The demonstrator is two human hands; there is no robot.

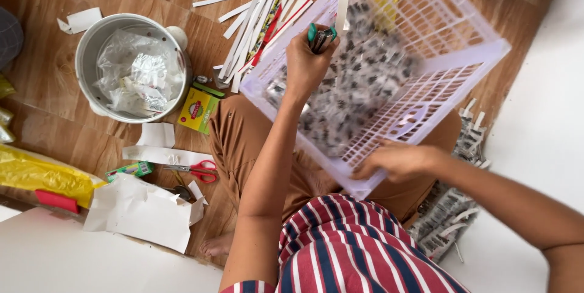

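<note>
1. Here, the left hand (307,65) is closed around a small green-handled tool (320,36) with dark metal ends, and it rests against the far rim of a white plastic lattice basket (453,50).
2. The right hand (398,160) grips the near edge of the same basket, fingers curled under its rim, so the basket sits tilted over the person's lap.
3. Inside the basket, between the two hands, lies a heap of small black-and-white paper pieces (359,83), blurred in this view.
4. Beyond the left hand, long white paper strips (258,16) are fanned out on the wooden floor (55,74).
5. Out past the left hand stands a metal pot (91,44) holding crumpled clear plastic, with a small yellow-green box (198,110) just beside it.
6. Nearer the person on that side lie red-handled scissors (199,170) and a torn white sheet (143,211).
7. Under the right forearm, more printed paper pieces (447,217) are piled on the floor.
</note>
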